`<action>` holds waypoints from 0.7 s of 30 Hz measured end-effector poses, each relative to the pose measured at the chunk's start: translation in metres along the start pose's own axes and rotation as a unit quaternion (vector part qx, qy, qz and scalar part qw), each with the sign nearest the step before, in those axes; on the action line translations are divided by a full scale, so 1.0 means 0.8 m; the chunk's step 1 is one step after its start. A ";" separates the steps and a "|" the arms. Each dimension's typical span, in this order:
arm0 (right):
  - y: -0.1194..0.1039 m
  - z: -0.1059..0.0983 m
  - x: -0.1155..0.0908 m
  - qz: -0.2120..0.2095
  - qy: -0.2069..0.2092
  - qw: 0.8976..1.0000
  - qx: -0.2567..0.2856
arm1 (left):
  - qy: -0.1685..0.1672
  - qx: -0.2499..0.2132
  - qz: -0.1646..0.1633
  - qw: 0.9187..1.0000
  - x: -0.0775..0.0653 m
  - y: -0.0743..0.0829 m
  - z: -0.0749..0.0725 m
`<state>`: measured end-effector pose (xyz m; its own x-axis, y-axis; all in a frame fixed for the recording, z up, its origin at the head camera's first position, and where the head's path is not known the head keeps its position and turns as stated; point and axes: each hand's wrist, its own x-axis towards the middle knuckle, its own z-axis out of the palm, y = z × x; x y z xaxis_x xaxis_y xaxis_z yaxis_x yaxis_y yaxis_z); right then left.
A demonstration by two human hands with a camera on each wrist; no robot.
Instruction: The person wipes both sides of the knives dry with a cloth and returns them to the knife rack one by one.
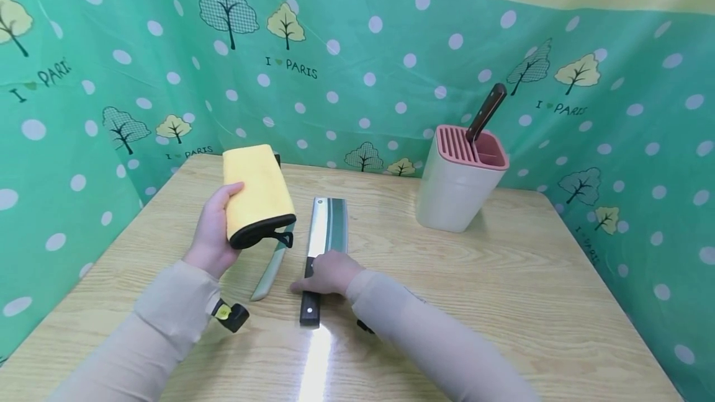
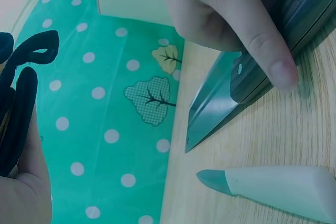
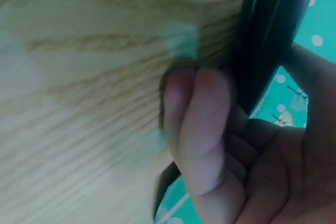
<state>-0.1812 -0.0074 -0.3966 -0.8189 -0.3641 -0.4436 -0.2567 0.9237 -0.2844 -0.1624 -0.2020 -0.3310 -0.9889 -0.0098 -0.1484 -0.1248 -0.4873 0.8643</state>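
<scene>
My left hand (image 1: 213,231) holds a folded yellow cloth (image 1: 257,185) with a black edge and a small black loop, raised over the left part of the table. A cleaver (image 1: 318,228) lies in front of me, its broad blade pointing away. Around its black riveted handle, my right hand (image 1: 335,273) has its fingers and thumb; the left wrist view shows the thumb across the handle's near side. Between the two hands lies a small knife (image 2: 278,186) with a pale handle, its far part hidden by the cloth in the head view.
At the back right stands a white knife holder (image 1: 449,197) with a pink slotted top. A knife with a dark brown handle (image 1: 487,111) leans out of it. The wooden table (image 1: 503,303) reaches back to a green dotted curtain (image 1: 380,110). A dark object (image 1: 277,159) peeks out behind the cloth.
</scene>
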 end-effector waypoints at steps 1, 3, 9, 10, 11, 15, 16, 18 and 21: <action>0.000 0.000 0.002 0.006 -0.004 1.000 0.005 | -0.001 0.001 0.000 1.000 0.000 0.000 0.000; 0.001 0.001 0.006 0.017 -0.009 1.000 0.017 | -0.002 0.002 -0.001 1.000 0.000 0.000 0.000; 0.003 0.005 0.016 0.031 -0.002 0.999 0.041 | -0.004 0.003 -0.005 1.000 0.000 -0.002 0.001; 0.004 0.005 0.017 0.031 -0.001 0.999 0.041 | -0.003 0.003 -0.006 1.000 0.000 -0.002 0.001; 0.004 0.006 0.018 0.030 0.001 0.999 0.039 | -0.003 0.003 -0.006 1.000 0.000 -0.002 0.001; 0.004 0.006 0.019 0.035 0.000 0.998 0.051 | 0.002 0.006 -0.011 1.000 0.000 -0.004 -0.001; 0.005 0.006 0.019 0.037 0.000 0.998 0.058 | 0.003 0.007 -0.013 1.000 0.000 -0.004 -0.001; 0.006 0.005 0.018 0.040 -0.001 0.997 0.070 | 0.005 0.010 -0.016 1.000 0.000 -0.005 -0.002; 0.008 0.005 0.018 0.042 -0.002 0.995 0.085 | 0.004 0.012 -0.018 1.000 0.001 -0.006 -0.002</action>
<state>-0.1927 -0.0071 -0.4087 -0.8313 -0.2878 -0.4755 -0.0964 0.9172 -0.3866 -0.1627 -0.2013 -0.3360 -0.9831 -0.0004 -0.1832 -0.1619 -0.4663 0.8697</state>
